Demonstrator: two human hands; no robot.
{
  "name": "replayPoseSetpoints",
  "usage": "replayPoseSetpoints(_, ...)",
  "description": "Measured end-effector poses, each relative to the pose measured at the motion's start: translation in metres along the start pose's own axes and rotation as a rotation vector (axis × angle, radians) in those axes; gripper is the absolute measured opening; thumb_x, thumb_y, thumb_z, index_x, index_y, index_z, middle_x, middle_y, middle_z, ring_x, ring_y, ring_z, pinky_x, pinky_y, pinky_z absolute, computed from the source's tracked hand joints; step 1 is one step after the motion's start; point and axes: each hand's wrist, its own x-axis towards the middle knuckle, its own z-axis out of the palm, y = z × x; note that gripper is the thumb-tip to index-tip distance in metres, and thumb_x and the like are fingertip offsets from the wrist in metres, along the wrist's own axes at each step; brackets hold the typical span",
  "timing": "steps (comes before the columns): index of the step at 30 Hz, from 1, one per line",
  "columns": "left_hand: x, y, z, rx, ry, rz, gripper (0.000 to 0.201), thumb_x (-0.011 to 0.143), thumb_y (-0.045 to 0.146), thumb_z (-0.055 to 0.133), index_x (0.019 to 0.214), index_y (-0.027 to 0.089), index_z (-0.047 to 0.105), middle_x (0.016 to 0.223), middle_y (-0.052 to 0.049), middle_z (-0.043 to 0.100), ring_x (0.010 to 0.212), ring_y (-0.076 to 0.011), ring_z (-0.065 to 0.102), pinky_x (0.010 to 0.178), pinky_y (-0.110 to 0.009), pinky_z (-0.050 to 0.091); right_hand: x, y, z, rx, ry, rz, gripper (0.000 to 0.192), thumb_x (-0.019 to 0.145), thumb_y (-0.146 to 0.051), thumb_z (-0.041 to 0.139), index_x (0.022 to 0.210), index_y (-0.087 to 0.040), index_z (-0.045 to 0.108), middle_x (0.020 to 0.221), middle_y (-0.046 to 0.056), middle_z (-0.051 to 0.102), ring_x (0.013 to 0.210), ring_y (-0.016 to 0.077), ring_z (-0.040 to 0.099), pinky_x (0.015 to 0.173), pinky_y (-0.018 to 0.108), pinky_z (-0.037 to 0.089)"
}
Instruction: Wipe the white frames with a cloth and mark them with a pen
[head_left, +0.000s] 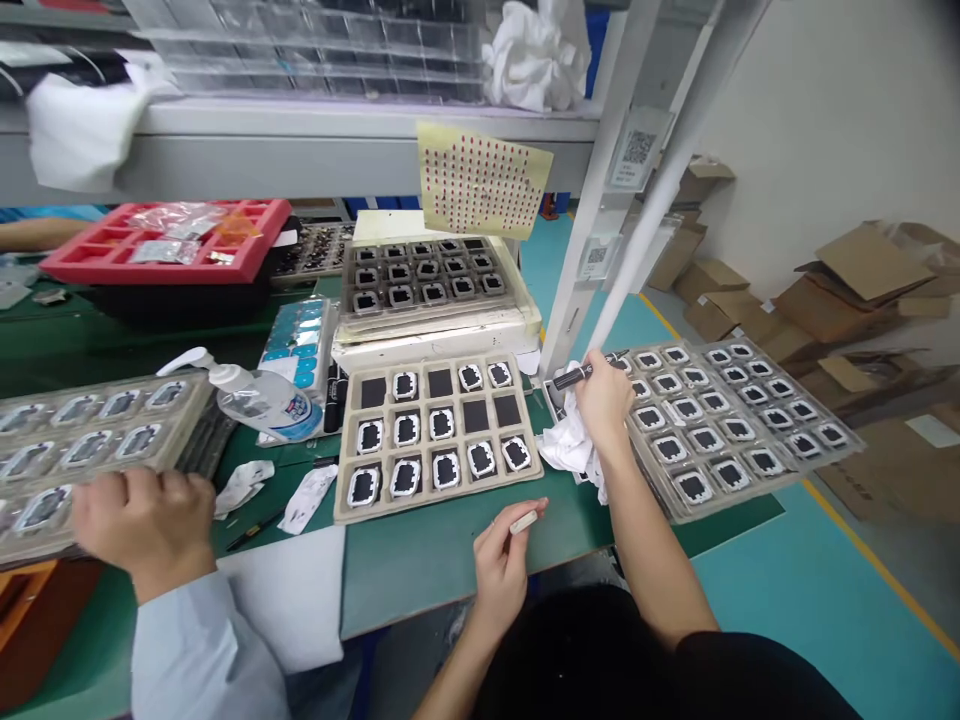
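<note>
Two bare hands work at the near edge of a green bench mat [420, 560]. The left hand [501, 565] hovers just above the mat, thumb and forefinger pinched on a small pale piece [523, 522], its shape too small to tell. The right hand [604, 400] reaches forward and is closed round a black marker [579, 375], which lies sideways with its tip pointing left. Beneath that hand sits a crumpled white cloth [566, 450], likely kept there for wiping.

Between the hands and a little farther off lies the middle tray [420, 503], a beige grid of pockets, most holding small black parts with white frames and a few empty. The right tray [780, 480], full of similar parts, overhangs the bench end and is tilted, perhaps so that it stays within the right hand's reach.

At the left, a co-worker's hand [146, 530] in a pale blue sleeve rests on the left tray [202, 400]. A clear pump bottle [259, 395] lies on its side nearby. Farther back are a stack of trays [427, 275], a red tray [150, 270] and a yellow sheet of red dots [480, 180] hanging from a grey shelf. Flattened cardboard boxes [847, 280] lie against a white wall on the teal floor [787, 600].
</note>
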Motion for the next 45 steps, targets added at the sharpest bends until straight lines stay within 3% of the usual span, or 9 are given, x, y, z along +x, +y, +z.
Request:
replayPoseSetpoints(10, 0.003, -0.001, 0.002, -0.027, -0.01, -0.053, 0.032, 0.113, 0.044, 0.066, 0.114, 0.021, 0.088, 0.112, -0.013, 0.09, 0.098, -0.0288, 0.089, 0.091, -0.039, 0.073, 0.001, 0.0, -0.005, 0.06, -0.023, 0.008, 0.033, 0.105, -0.019, 0.059, 0.131, -0.025, 0.077, 0.104, 0.015, 0.081, 0.092, 0.0277, 0.073, 0.076, 0.036, 0.032)
replayPoseSetpoints(18, 0.005, -0.006, 0.002, -0.014, 0.014, -0.061, 0.037, 0.111, 0.051, 0.069, 0.113, 0.02, 0.088, 0.111, -0.015, 0.09, 0.096, -0.0311, 0.09, 0.091, -0.042, 0.074, -0.001, 0.004, -0.012, 0.12, -0.042, -0.012, 0.029, 0.106, -0.029, 0.057, 0.128, -0.025, 0.076, 0.107, 0.014, 0.082, 0.095, 0.0287, 0.075, 0.075, 0.036, 0.035)
replayPoseSetpoints(24, 0.006, -0.012, 0.002, -0.018, 0.016, -0.03, 0.035, 0.112, 0.049, 0.068, 0.113, 0.021, 0.088, 0.11, -0.012, 0.09, 0.096, -0.0311, 0.09, 0.089, -0.043, 0.075, 0.013, 0.01, -0.007, 0.137, -0.08, 0.005, 0.03, 0.101, -0.03, 0.061, 0.126, -0.028, 0.078, 0.111, 0.012, 0.083, 0.103, 0.0294, 0.077, 0.076, 0.033, 0.04)
replayPoseSetpoints(29, 0.008, -0.017, 0.002, -0.013, 0.024, 0.012, 0.031, 0.112, 0.046, 0.068, 0.111, 0.022, 0.088, 0.104, -0.007, 0.09, 0.092, -0.032, 0.09, 0.083, -0.049, 0.076, 0.023, 0.009, -0.003, 0.141, -0.116, 0.026, 0.041, 0.096, -0.017, 0.062, 0.131, -0.029, 0.08, 0.117, 0.014, 0.083, 0.111, 0.0298, 0.079, 0.085, 0.032, 0.048)
replayPoseSetpoints(34, 0.007, -0.02, 0.001, -0.009, 0.001, -0.05, 0.034, 0.111, 0.051, 0.068, 0.113, 0.025, 0.089, 0.109, -0.012, 0.09, 0.096, -0.0326, 0.089, 0.089, -0.046, 0.075, 0.023, 0.005, -0.004, 0.142, -0.139, 0.028, 0.043, 0.097, -0.015, 0.062, 0.133, -0.03, 0.079, 0.12, 0.015, 0.083, 0.115, 0.0315, 0.08, 0.09, 0.035, 0.053)
replayPoseSetpoints(39, 0.006, -0.02, 0.001, -0.01, -0.03, -0.066, 0.039, 0.111, 0.054, 0.068, 0.115, 0.021, 0.089, 0.112, -0.016, 0.09, 0.094, -0.0302, 0.089, 0.09, -0.04, 0.074, 0.026, 0.003, -0.005, 0.131, -0.167, 0.032, 0.041, 0.099, -0.015, 0.063, 0.134, -0.03, 0.079, 0.122, 0.015, 0.083, 0.117, 0.0316, 0.081, 0.094, 0.037, 0.056)
replayPoseSetpoints(42, 0.006, -0.023, 0.0, -0.006, -0.04, -0.047, 0.04, 0.112, 0.053, 0.066, 0.117, 0.019, 0.087, 0.113, -0.015, 0.09, 0.096, -0.0277, 0.088, 0.091, -0.038, 0.073, 0.027, 0.002, -0.008, 0.125, -0.184, 0.031, 0.033, 0.104, -0.019, 0.064, 0.133, -0.028, 0.078, 0.123, 0.013, 0.083, 0.119, 0.0299, 0.08, 0.099, 0.04, 0.059)
replayPoseSetpoints(45, 0.006, -0.026, -0.001, -0.002, -0.041, -0.027, 0.04, 0.113, 0.052, 0.065, 0.118, 0.019, 0.086, 0.115, -0.015, 0.09, 0.099, -0.0276, 0.088, 0.092, -0.037, 0.073, 0.026, 0.0, -0.01, 0.116, -0.203, 0.035, 0.028, 0.111, -0.034, 0.068, 0.135, -0.022, 0.075, 0.127, 0.01, 0.08, 0.118, 0.0271, 0.078, 0.106, 0.048, 0.063)
